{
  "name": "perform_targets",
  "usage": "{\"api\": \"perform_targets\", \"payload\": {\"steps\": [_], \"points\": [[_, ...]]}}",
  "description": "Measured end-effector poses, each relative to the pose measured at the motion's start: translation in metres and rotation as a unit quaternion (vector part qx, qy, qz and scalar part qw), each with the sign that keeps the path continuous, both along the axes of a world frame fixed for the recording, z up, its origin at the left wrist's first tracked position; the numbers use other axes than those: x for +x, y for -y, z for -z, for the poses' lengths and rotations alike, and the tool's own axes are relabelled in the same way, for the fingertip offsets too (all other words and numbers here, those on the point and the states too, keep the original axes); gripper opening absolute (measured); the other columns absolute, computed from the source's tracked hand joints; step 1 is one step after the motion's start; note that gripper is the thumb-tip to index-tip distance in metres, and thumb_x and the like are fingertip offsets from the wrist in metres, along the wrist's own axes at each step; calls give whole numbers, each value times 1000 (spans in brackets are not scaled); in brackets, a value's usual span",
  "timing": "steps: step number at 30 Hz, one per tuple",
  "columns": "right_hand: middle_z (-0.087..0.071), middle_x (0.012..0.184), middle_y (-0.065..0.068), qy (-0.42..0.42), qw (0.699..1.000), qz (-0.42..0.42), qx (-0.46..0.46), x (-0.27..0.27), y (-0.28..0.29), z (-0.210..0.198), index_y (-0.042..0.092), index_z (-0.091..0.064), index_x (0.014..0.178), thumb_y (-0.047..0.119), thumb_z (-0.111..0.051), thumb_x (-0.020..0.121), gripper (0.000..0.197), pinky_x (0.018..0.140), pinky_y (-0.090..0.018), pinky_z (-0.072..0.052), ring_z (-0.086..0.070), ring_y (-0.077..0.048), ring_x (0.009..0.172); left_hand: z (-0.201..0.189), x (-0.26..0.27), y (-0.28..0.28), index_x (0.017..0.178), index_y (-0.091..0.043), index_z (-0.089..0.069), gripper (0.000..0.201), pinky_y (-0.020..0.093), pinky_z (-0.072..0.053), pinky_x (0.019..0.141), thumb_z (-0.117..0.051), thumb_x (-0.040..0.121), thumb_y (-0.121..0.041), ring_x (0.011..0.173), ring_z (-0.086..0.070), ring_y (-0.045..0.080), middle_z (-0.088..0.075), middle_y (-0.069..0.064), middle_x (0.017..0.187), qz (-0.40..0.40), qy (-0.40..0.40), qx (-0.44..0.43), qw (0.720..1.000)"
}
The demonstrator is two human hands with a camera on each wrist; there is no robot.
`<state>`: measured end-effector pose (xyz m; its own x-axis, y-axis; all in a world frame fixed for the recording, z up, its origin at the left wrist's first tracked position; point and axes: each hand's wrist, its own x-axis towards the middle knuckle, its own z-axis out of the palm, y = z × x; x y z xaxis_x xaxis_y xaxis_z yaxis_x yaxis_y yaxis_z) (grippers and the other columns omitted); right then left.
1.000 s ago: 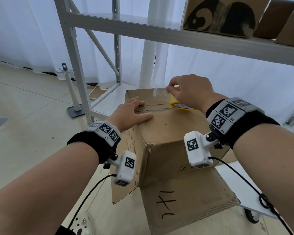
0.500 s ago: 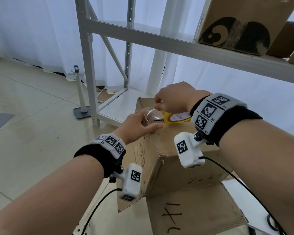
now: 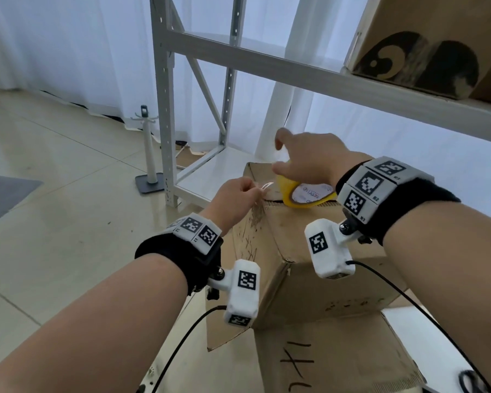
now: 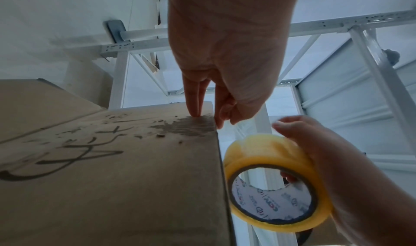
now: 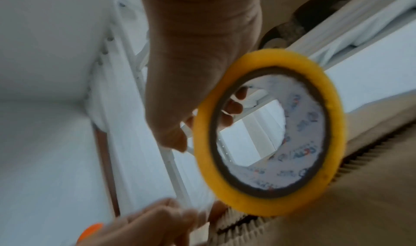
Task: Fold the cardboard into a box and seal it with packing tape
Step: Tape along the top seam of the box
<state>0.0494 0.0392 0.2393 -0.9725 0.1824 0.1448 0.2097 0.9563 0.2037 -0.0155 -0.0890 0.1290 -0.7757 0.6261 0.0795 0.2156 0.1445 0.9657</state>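
a: count it out for me.

b: one cardboard box (image 3: 309,245), one tape roll (image 3: 301,194), two hands. the box stands at the middle of the head view with its bottom flaps hanging open toward 6 o'clock. the yellow roll sits at the box's top edge, around 12 o'clock from the box's centre.

a: grips?

b: the right hand (image 3: 306,160) is curled round the roll, thumb on the outside and fingertips showing through the core. the left hand (image 3: 233,199) pinches the clear tape end (image 3: 264,186) between thumb and fingers at the top corner of the box, at 9 o'clock from the roll.

a: what does one camera give that another doesn't?

b: the left wrist view shows two straight fingers (image 4: 193,98) touching a torn patch on the box's side wall, plus black handwriting there (i can't read it). the head view alone shows the metal shelf (image 3: 323,72) with another carton (image 3: 425,43) at 1 o'clock, a white stand (image 3: 149,154) at 10 o'clock and scissors (image 3: 474,378) at 5 o'clock. the right wrist view is blurred.
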Motion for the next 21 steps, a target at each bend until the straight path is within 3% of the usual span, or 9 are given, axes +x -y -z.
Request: {"api": "perform_targets", "payload": {"steps": [3,5,7,8,10,12,15,18,21], "points": [[-53,79,8,-126,977,6,-174,11,-14,4,21,-58,93,46,-61,83,27,68,-30,-37,-54,-17,83,2,-4,2,66,-12,-50,24,49,-49,90,-55,90,-15,76,-56,21,-59,9,75,-22,54,28,998],[-59,84,4,-178,941,6,-287,19,-21,15,18,-62,88,49,-67,80,33,68,-28,-41,-55,-14,83,0,-4,6,71,-10,-50,20,44,-50,92,-53,90,-11,78,-56,19,-62,12,80,-10,97,44,994],[-60,84,3,-201,918,26,-340,22,-21,24,16,-63,88,51,-67,80,35,66,-26,-42,-56,-14,82,-1,-2,8,68,-11,-49,23,40,-49,94,-52,90,-8,83,-58,19,-68,20,95,0,139,67,988],[-59,82,3,-200,918,33,-341,20,-20,25,16,-62,87,50,-67,81,35,65,-26,-41,-56,-14,81,-2,-1,8,67,-11,-49,24,40,-49,94,-52,90,-6,84,-58,20,-67,23,101,-2,154,79,985],[-56,79,4,-169,939,32,-299,14,-14,20,17,-60,85,47,-65,82,30,66,-28,-39,-54,-16,79,-2,1,8,68,-9,-52,23,38,-52,92,-50,90,-3,83,-60,21,-64,21,95,-16,178,101,979],[-54,79,5,-122,960,22,-250,6,-6,12,19,-57,85,45,-62,83,27,68,-29,-37,-53,-17,80,-1,1,7,74,-5,-54,19,33,-55,85,-47,91,-2,81,-61,21,-62,14,86,-30,199,115,973],[-53,87,2,-68,983,25,-170,-1,2,6,18,-54,91,43,-59,85,26,70,-31,-36,-51,-18,83,0,1,7,80,0,-55,15,28,-57,73,-45,91,-2,81,-64,25,-60,18,82,-47,225,113,967],[-58,88,-2,-34,995,32,-90,1,-2,5,16,-54,90,43,-57,85,28,66,-31,-37,-53,-20,81,-3,1,9,80,-1,-52,14,33,-58,72,-42,91,-1,86,-66,33,-63,23,91,-49,266,117,956],[-58,87,-2,-19,996,44,-71,0,-7,5,17,-54,91,44,-57,84,28,66,-31,-39,-54,-21,81,-6,2,11,80,-2,-49,14,40,-58,74,-40,90,0,85,-67,36,-62,20,87,-45,277,113,953]]}}
